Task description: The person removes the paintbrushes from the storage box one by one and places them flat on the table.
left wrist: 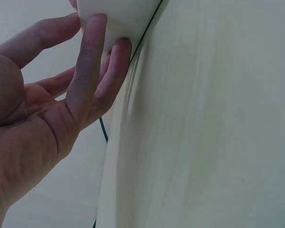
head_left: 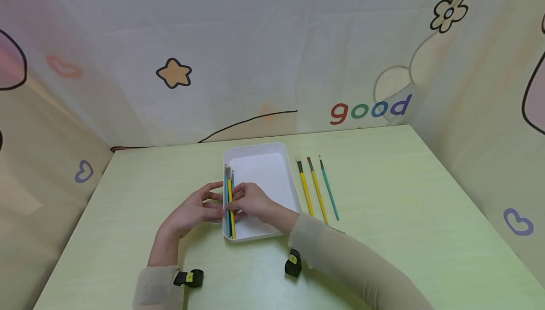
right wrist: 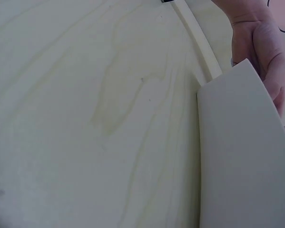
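A white rectangular tray (head_left: pixel 264 158) lies on the table. Along its left wall are several slim paintbrushes with teal and yellow handles, bristle ends pointing away from me. My right hand (head_left: pixel 255 203) reaches into the tray from the right and pinches a yellow paintbrush (head_left: pixel 232 225) in this bunch, its fingertips partly hidden among the handles. From outside, my left hand (head_left: pixel 191 213) touches the tray's left wall with spread fingers. The left wrist view shows these fingertips (left wrist: pixel 95 23) against the white wall. In the right wrist view, the tray's outer side (right wrist: pixel 242 156) hides the brushes.
To the right of the tray, two yellow-handled paintbrushes (head_left: pixel 304 187) and a teal-handled one (head_left: pixel 329 187) lie side by side on the pale wood-grain table (head_left: pixel 404 196). A printed curtain (head_left: pixel 272 64) hangs behind the table and along both sides.
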Demonstrator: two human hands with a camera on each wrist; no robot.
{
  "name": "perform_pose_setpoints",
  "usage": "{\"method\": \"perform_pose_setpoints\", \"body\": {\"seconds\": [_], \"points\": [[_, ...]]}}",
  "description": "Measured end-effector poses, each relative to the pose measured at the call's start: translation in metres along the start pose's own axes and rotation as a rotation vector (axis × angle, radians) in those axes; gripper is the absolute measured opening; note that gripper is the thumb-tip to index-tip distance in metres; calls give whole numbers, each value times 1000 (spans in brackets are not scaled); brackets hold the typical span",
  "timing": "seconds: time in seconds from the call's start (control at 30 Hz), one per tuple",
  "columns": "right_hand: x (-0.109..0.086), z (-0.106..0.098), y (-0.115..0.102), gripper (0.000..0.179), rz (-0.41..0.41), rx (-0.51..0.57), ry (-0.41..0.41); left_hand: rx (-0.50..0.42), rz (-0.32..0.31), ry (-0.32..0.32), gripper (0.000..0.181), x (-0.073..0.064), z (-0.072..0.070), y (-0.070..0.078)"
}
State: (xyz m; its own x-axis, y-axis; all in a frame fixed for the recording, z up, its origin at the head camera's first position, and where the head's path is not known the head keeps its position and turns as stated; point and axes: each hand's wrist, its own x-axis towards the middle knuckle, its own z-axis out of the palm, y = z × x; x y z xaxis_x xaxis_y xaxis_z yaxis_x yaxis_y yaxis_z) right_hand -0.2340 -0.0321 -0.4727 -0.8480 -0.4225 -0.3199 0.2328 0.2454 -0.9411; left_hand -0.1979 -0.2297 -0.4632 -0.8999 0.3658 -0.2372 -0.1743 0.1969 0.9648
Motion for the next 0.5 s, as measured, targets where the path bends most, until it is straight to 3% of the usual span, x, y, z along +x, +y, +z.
{"method": "perform_pose_setpoints", "body": {"seconds": [0.23, 0.5], "points": [[-5, -3, -2, 37, 7, 40, -4, -5, -14, 10, 82, 0, 0, 0], [-8, -11, 0, 36, 13, 11, 16, 16, -20, 23, 82, 0, 1, -1]]}}
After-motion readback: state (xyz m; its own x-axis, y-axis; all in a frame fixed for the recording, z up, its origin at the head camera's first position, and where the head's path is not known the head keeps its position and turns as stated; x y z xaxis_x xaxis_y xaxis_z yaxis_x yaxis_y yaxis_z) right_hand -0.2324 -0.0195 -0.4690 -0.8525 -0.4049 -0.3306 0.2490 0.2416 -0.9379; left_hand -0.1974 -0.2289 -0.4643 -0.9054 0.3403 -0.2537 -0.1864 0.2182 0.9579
